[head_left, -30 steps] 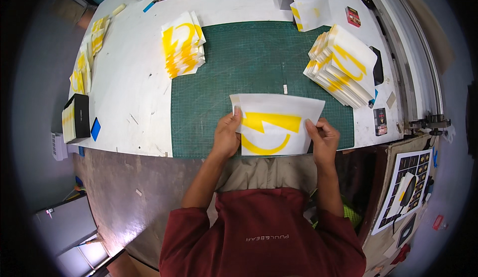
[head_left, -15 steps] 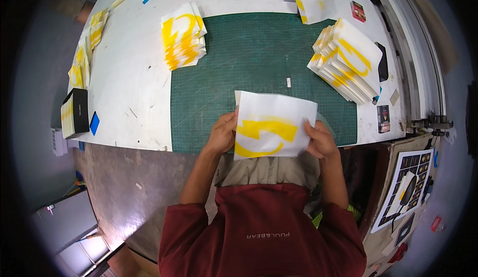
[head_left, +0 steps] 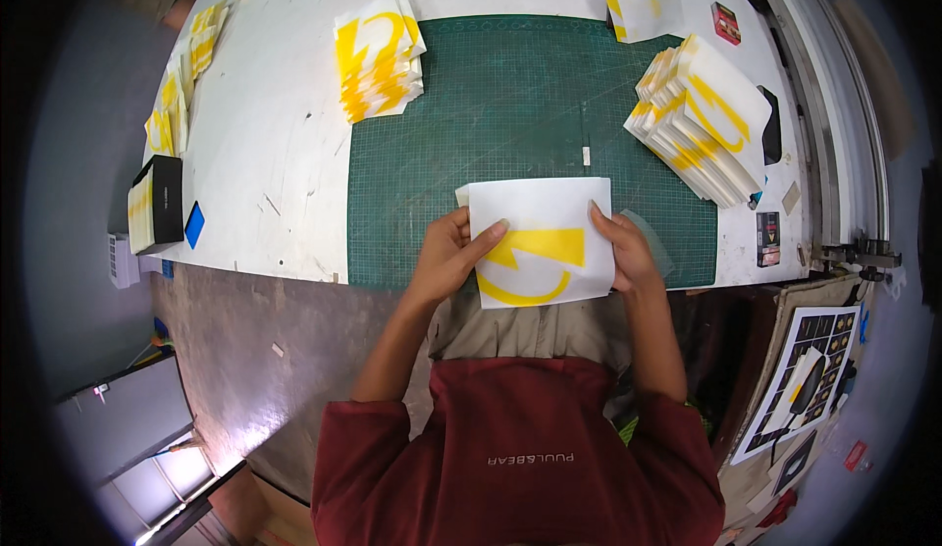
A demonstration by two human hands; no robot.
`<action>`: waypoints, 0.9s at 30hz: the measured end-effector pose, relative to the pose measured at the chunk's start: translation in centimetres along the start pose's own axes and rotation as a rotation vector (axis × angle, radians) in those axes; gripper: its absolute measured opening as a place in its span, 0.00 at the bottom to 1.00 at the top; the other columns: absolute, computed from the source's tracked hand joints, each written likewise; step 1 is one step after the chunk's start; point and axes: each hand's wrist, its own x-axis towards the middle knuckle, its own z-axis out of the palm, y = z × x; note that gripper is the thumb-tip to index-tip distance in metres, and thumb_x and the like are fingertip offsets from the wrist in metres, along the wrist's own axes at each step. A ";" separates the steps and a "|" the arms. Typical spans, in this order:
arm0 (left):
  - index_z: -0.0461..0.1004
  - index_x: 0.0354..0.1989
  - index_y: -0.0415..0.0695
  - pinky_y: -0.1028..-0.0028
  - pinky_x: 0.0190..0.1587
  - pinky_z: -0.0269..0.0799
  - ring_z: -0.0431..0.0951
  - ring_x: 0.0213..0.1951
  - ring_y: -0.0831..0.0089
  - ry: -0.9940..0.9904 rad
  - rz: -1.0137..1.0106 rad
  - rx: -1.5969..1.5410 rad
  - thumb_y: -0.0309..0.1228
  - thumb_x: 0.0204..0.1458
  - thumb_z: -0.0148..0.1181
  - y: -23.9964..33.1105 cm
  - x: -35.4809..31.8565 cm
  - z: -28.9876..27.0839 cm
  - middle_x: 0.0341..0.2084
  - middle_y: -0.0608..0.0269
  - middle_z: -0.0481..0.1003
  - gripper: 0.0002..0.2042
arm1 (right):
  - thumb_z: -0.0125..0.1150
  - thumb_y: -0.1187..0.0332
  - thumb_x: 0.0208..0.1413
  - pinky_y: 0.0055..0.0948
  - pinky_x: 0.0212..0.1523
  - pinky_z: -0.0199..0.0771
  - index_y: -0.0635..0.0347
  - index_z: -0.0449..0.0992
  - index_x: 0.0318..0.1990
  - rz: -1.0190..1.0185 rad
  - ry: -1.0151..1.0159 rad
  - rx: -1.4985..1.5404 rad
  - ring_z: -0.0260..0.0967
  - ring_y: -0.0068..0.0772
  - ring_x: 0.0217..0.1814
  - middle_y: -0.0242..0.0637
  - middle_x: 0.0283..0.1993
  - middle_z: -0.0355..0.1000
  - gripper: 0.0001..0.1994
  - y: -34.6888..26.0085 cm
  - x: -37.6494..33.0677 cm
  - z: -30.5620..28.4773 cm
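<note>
Over the near edge of the green cutting mat [head_left: 471, 85], both my hands hold a white sheet with a yellow printed shape [head_left: 540, 203]. My left hand [head_left: 456, 252] grips its left side, thumb on the front and fingers behind. On the opposite side, my right hand [head_left: 625, 250] pinches the edge with the thumb on top. A second layer peeks out at the upper left corner; how many layers there are, I cannot tell. Something translucent [head_left: 648, 237] shows beyond my right hand, partly hidden by it.
Fanned stacks of similar yellow-printed pieces lie at the mat's left [head_left: 381, 60] and right [head_left: 702, 119]. A black box [head_left: 169, 203] with more pieces stands at the table's left edge. Small cartons [head_left: 768, 239] and a metal rail [head_left: 834, 104] are on the right.
My left thumb has moved from the sheet's edge onto its front. The sheet is straighter and slightly further left, and my right thumb has shifted up along its edge.
</note>
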 end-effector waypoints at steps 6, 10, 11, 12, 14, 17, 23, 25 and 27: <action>0.78 0.52 0.33 0.74 0.47 0.80 0.84 0.42 0.74 -0.118 -0.168 -0.249 0.33 0.65 0.62 -0.6 3.3 -0.5 0.44 0.56 0.83 0.15 | 0.55 0.62 0.71 0.35 0.52 0.82 0.80 0.73 0.56 -0.048 0.169 -0.072 0.81 0.38 0.50 0.52 0.54 0.78 0.22 -0.9 0.7 1.5; 0.79 0.50 0.32 0.73 0.47 0.80 0.84 0.43 0.73 -0.203 -0.145 -0.154 0.34 0.67 0.60 -0.5 4.2 -1.5 0.44 0.55 0.83 0.15 | 0.56 0.62 0.70 0.34 0.51 0.82 0.80 0.74 0.56 -0.062 0.206 -0.067 0.81 0.37 0.49 0.52 0.53 0.78 0.22 -1.1 0.6 2.0; 0.79 0.49 0.31 0.73 0.47 0.80 0.84 0.43 0.73 -0.237 -0.146 -0.108 0.34 0.67 0.60 -0.2 4.3 -1.6 0.44 0.55 0.83 0.15 | 0.55 0.62 0.71 0.34 0.51 0.82 0.80 0.74 0.56 -0.063 0.218 -0.073 0.81 0.37 0.49 0.51 0.53 0.79 0.22 -1.3 0.6 2.2; 0.79 0.49 0.31 0.73 0.48 0.80 0.84 0.43 0.73 -0.249 -0.169 -0.132 0.35 0.67 0.60 0.1 4.2 -1.4 0.43 0.55 0.83 0.15 | 0.56 0.61 0.70 0.34 0.51 0.82 0.79 0.74 0.56 -0.059 0.244 -0.112 0.81 0.37 0.49 0.51 0.53 0.79 0.22 -1.4 0.6 2.4; 0.79 0.49 0.31 0.73 0.48 0.80 0.84 0.43 0.73 -0.263 -0.216 -0.174 0.35 0.68 0.59 1.4 3.7 -1.1 0.43 0.55 0.83 0.16 | 0.56 0.61 0.70 0.33 0.50 0.82 0.79 0.75 0.55 -0.046 0.287 -0.185 0.81 0.36 0.49 0.51 0.52 0.79 0.22 -1.5 0.7 2.7; 0.78 0.52 0.32 0.72 0.51 0.80 0.83 0.47 0.72 -0.275 -0.276 -0.163 0.35 0.68 0.58 0.8 4.1 -1.2 0.46 0.55 0.82 0.16 | 0.56 0.58 0.71 0.32 0.51 0.81 0.78 0.75 0.55 -0.032 0.302 -0.219 0.80 0.35 0.49 0.49 0.52 0.79 0.24 -1.5 0.7 2.7; 0.55 0.74 0.41 0.67 0.58 0.78 0.75 0.62 0.68 -0.247 -0.158 -0.282 0.35 0.69 0.56 -0.1 5.3 -1.4 0.65 0.55 0.69 0.29 | 0.70 0.70 0.60 0.30 0.56 0.76 0.74 0.76 0.56 -0.408 -0.109 -0.497 0.78 0.30 0.51 0.42 0.51 0.80 0.20 -1.2 -1.8 0.6; 0.47 0.77 0.43 0.68 0.59 0.77 0.74 0.63 0.68 -0.260 -0.133 -0.289 0.35 0.67 0.58 -0.6 5.5 -1.6 0.67 0.54 0.66 0.35 | 0.74 0.75 0.55 0.29 0.55 0.75 0.74 0.77 0.54 -0.479 -0.067 -0.700 0.77 0.27 0.51 0.39 0.49 0.80 0.20 -1.3 -2.6 1.2; 0.47 0.78 0.42 0.69 0.60 0.76 0.74 0.63 0.67 -0.219 -0.078 -0.344 0.32 0.66 0.61 -1.0 5.4 -1.2 0.66 0.53 0.67 0.37 | 0.74 0.74 0.57 0.27 0.51 0.77 0.73 0.79 0.50 -0.435 0.147 -0.816 0.77 0.25 0.48 0.38 0.45 0.81 0.16 -1.1 -2.1 1.4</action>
